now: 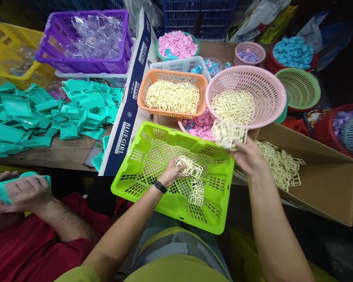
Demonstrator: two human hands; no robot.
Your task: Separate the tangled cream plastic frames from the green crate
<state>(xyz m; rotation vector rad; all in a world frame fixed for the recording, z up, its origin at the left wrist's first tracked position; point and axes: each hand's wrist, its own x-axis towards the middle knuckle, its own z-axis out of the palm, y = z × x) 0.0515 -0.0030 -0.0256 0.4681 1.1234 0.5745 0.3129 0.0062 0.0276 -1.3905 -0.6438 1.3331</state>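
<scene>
My left hand (173,172) is inside the lime green basket (153,184), fingers closed on a cream plastic frame piece (188,166). Another cream frame piece (196,192) lies on the basket floor just below it. My right hand (247,154) is raised at the basket's right rim, gripping a blurred stack of cream frame pieces (228,134). Beside that hand, an open cardboard box (326,176) holds a loose heap of the same cream pieces (282,164).
A pink round basket (264,84) and an orange basket (200,80) hold more cream pieces. Teal plastic trays (47,113) cover the table at left. Another person's hands (20,192) hold a teal part at lower left. Purple and yellow crates stand behind.
</scene>
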